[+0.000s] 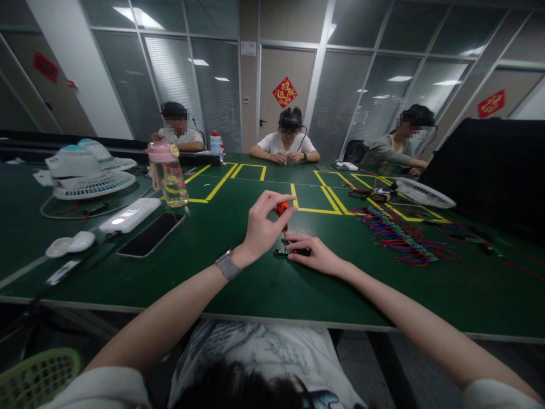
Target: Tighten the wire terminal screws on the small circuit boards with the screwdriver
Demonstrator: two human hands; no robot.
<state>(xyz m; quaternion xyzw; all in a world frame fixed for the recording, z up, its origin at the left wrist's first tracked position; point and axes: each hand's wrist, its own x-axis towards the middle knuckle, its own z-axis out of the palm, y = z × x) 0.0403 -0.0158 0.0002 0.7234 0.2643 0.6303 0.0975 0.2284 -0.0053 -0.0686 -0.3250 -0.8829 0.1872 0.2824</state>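
"Two hands of yours meet over one small circuit board [280, 251]. With twelve straight ahead of you, which way does its long axis run?"

"Nearly nine to three, flat on the green table [238, 284] in front of you. The screwdriver [283, 209] stands close to upright above its nine o'clock end, so your two lines cross almost squarely."

"Which of your hands is nearer to it?"

"Your right hand [314, 254], which touches it. You have it lightly grasped, fingers toward twelve and thumb toward six, and its bare end pokes out at nine o'clock from your fingertips."

"And your left hand [264, 220]?"

"It grasps the screwdriver's handle between thumb and fingers, raised above the table. From there, the board lies lower, toward four o'clock."

"Does your tip sit in a screw?"

"The shaft comes down to the board, but the contact is too small to tell. You can't read a screw head from here."

"What lies about you?"

"From the board, your bundle of wired strips [400, 236] is out between two and three o'clock, the phone [151, 234] well apart between nine and ten, and the pink-lidded bottle [168, 176] near ten."
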